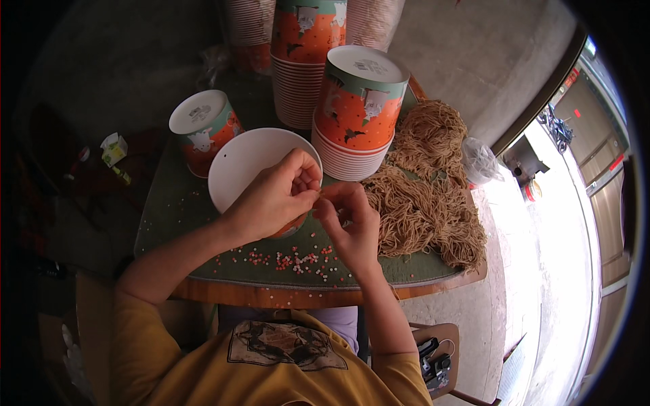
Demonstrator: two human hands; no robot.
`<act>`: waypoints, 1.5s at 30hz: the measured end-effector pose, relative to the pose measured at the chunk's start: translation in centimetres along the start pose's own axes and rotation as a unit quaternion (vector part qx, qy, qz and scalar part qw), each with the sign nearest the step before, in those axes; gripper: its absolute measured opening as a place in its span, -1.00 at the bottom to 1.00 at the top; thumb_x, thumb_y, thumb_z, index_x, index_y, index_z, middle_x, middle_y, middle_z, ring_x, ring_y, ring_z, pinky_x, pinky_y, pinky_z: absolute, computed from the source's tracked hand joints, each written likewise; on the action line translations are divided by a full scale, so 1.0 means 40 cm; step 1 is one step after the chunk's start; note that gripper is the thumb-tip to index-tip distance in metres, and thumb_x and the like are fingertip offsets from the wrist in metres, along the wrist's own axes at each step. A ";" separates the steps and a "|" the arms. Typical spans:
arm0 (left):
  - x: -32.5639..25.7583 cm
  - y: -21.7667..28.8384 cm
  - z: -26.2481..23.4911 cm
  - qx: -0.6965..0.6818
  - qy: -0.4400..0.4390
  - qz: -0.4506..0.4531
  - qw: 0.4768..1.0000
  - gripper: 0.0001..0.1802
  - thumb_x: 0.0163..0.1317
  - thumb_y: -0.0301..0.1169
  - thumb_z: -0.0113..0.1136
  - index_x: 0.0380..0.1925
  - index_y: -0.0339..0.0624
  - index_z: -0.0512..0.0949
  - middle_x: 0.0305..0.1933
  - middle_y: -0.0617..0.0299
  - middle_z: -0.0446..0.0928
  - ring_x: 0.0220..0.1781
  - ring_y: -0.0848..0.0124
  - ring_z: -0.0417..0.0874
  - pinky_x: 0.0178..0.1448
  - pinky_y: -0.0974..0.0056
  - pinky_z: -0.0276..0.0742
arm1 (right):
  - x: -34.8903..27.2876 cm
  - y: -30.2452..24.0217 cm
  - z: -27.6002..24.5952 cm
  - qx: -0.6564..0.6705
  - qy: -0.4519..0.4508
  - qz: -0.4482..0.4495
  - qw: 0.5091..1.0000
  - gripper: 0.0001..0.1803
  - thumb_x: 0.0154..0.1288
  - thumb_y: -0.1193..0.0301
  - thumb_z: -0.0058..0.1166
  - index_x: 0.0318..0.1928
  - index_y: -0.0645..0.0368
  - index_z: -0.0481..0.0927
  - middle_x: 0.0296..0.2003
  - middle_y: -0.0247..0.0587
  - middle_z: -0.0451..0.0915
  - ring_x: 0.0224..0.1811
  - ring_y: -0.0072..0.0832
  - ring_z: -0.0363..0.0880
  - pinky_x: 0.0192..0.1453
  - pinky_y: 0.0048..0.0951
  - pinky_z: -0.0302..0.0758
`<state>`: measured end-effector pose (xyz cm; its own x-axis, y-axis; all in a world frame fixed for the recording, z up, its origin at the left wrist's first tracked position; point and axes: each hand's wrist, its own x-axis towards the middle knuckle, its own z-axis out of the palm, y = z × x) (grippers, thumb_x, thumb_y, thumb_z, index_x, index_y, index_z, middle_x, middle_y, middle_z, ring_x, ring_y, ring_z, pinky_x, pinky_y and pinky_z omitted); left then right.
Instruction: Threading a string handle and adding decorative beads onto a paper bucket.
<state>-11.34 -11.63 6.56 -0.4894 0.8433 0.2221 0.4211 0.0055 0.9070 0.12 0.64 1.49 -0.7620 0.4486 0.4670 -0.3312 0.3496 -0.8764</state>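
Left of frame centre stands the bucket (232,162), my left hand (274,193) and right hand (355,227) pinched by its rim, on what I cannot tell: fine work, seemingly, next wanting steadiness.

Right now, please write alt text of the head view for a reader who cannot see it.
A person's left hand and right hand are close together at the fingertips, by a white-lined bucket on a green table. Pink and white beads lie in front, stacked upturned buckets stand behind, and tan yarn is heaped to the right.
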 end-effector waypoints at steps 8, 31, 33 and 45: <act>-0.004 -0.010 0.001 -0.008 -0.006 -0.011 1.000 -0.81 0.22 -0.60 0.14 -0.20 -0.26 0.37 -0.31 0.30 0.47 -0.26 0.56 0.53 -0.11 0.41 0.52 | 0.000 -0.013 -0.001 0.140 -0.006 0.138 0.980 -0.91 0.40 0.52 0.00 -0.13 0.23 0.47 -0.41 -0.35 0.64 -0.43 -0.70 0.59 -0.42 -0.72 0.44; -0.016 -0.002 0.001 0.112 0.017 0.095 0.989 -0.71 0.22 -0.66 0.08 -0.08 -0.24 0.32 -0.42 0.24 0.42 -0.42 0.42 0.48 -0.27 0.28 0.46 | -0.032 0.018 0.024 0.247 -0.024 0.193 0.949 -0.88 0.46 0.34 -0.04 -0.21 0.09 0.41 -0.46 -0.45 0.52 -0.58 -0.80 0.29 -0.52 -0.76 0.16; -0.015 -0.002 -0.003 0.100 0.012 0.076 0.992 -0.71 0.21 -0.68 0.05 -0.09 -0.23 0.33 -0.43 0.24 0.41 -0.42 0.44 0.47 -0.27 0.29 0.45 | -0.040 0.035 0.033 0.252 -0.020 0.162 0.954 -0.89 0.45 0.34 -0.04 -0.24 0.08 0.40 -0.49 -0.54 0.43 -0.56 -0.83 0.25 -0.50 -0.75 0.13; -0.126 0.039 0.016 0.327 0.149 0.251 0.899 -0.70 0.09 -0.58 0.28 -0.20 -0.21 0.41 -0.33 0.13 0.43 -0.32 0.16 0.51 -0.23 0.12 0.46 | -0.096 -0.023 0.026 0.252 -0.005 0.301 0.920 -0.83 0.47 0.28 -0.06 -0.17 0.10 0.47 -0.55 -0.49 0.46 -0.60 -0.79 0.29 -0.53 -0.73 0.18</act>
<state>-7.73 -15.55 6.62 -0.2542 0.6461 0.7196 0.9570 0.0608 0.2835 2.75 -2.27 0.40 -0.8957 0.4282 -0.1198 -0.0617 -0.3864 -0.9203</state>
